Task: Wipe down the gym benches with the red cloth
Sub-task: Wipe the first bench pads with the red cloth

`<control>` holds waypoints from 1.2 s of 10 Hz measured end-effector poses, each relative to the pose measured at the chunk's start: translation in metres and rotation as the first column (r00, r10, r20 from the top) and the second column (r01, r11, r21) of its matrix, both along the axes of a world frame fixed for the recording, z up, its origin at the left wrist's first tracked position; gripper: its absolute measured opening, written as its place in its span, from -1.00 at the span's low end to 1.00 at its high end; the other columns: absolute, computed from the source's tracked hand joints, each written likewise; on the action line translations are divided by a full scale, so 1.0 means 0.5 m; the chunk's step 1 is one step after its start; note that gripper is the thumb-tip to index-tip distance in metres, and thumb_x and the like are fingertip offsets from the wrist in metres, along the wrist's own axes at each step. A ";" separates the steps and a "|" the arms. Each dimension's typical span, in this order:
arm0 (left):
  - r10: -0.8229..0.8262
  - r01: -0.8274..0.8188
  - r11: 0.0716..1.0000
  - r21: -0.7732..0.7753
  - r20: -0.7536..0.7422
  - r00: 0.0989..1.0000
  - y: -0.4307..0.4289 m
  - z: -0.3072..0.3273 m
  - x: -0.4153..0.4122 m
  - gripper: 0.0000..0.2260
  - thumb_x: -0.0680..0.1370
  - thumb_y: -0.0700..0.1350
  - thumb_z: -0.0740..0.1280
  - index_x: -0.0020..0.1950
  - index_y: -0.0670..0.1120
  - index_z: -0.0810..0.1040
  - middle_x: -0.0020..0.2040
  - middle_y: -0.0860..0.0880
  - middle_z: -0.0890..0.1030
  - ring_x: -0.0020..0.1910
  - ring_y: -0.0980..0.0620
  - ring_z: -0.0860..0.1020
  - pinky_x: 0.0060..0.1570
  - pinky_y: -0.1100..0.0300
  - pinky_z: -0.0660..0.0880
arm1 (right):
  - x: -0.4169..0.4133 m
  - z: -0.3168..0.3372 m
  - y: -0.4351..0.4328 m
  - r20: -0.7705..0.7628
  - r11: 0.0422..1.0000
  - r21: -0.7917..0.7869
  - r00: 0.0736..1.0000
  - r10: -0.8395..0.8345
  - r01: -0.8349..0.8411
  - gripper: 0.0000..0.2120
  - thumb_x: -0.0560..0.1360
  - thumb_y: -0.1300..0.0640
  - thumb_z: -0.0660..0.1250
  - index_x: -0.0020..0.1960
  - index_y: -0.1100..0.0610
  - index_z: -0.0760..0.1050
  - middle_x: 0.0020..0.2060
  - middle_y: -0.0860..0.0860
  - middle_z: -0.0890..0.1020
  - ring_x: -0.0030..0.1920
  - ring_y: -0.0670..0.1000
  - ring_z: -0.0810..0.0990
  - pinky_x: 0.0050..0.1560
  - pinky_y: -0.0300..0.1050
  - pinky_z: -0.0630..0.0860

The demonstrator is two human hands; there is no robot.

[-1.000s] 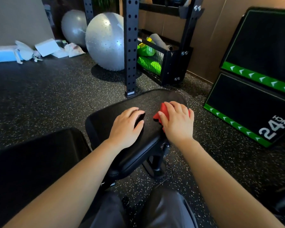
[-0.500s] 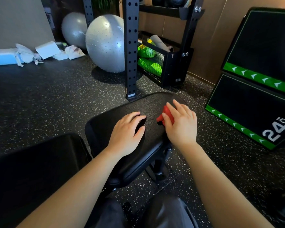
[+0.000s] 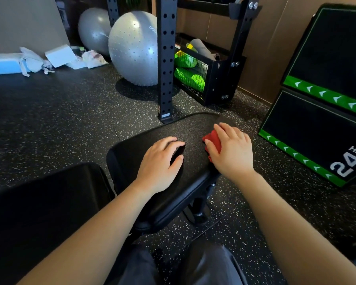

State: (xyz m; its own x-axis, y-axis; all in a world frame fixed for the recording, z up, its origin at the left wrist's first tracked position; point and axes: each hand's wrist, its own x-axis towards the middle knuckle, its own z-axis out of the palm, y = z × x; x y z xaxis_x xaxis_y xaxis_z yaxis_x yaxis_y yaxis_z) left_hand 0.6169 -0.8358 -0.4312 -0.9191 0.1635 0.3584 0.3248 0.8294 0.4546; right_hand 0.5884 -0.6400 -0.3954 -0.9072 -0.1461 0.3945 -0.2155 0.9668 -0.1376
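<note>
Now my left hand (image 3: 159, 161) is resting flat, fingers relaxed, on the bench seat pad (image 3: 144, 138). The bunched red cloth (image 3: 213, 140) is sitting near the pad's right edge, with my right hand (image 3: 232, 151) curling over it. Wiping further right, I'm risking sliding off the rim.

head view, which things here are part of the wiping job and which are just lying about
Job: red cloth, bench, right hand, left hand.
Lying about: grey balls, jump boxes, blue mat, wire basket.
</note>
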 end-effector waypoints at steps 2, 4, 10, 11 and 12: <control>0.013 -0.013 1.000 -0.018 0.002 1.000 0.003 0.000 0.001 -0.65 0.59 0.00 0.19 0.38 0.03 0.40 0.40 0.05 0.35 0.41 0.05 0.28 0.40 0.08 0.22 | 0.017 -0.019 0.002 -0.062 0.995 -0.091 0.998 0.031 -0.037 -0.53 0.55 -0.17 0.13 0.36 0.02 0.43 0.34 -0.02 0.45 0.34 0.11 0.37 0.34 0.09 0.20; 0.003 -0.003 1.000 -0.010 -0.001 1.000 0.002 0.002 0.007 -0.65 0.60 -0.01 0.19 0.38 0.02 0.40 0.40 0.05 0.36 0.40 0.05 0.28 0.40 0.07 0.23 | -0.014 -0.001 -0.005 0.019 0.987 -0.141 0.997 -0.076 0.078 -0.55 0.59 -0.15 0.12 0.42 -0.03 0.35 0.41 -0.08 0.36 0.41 0.07 0.28 0.40 0.08 0.11; 0.015 -0.015 1.000 -0.021 -0.003 1.000 0.004 0.002 0.006 -0.65 0.60 0.00 0.19 0.38 0.04 0.40 0.40 0.06 0.35 0.41 0.07 0.28 0.39 0.11 0.21 | 0.021 -0.025 -0.019 0.002 0.976 -0.179 0.992 -0.122 0.121 -0.48 0.54 -0.14 0.21 0.45 -0.01 0.30 0.46 -0.03 0.30 0.46 0.11 0.20 0.43 0.12 0.07; 0.014 -0.013 1.000 -0.013 0.005 1.000 0.004 0.003 0.006 -0.65 0.60 0.00 0.18 0.39 0.04 0.39 0.41 0.07 0.35 0.41 0.07 0.27 0.40 0.09 0.22 | -0.015 -0.005 -0.009 0.039 0.984 -0.138 0.993 -0.111 0.115 -0.50 0.54 -0.15 0.20 0.44 -0.01 0.32 0.44 -0.04 0.33 0.43 0.09 0.25 0.41 0.08 0.14; 0.006 -0.006 1.000 -0.001 0.010 1.000 0.003 0.002 0.008 -0.65 0.60 0.00 0.18 0.39 0.04 0.39 0.41 0.07 0.34 0.41 0.07 0.27 0.40 0.07 0.22 | -0.063 0.023 -0.001 0.101 0.981 -0.139 0.987 -0.125 0.138 -0.51 0.56 -0.11 0.19 0.44 0.03 0.32 0.43 -0.02 0.34 0.41 0.12 0.29 0.39 0.08 0.21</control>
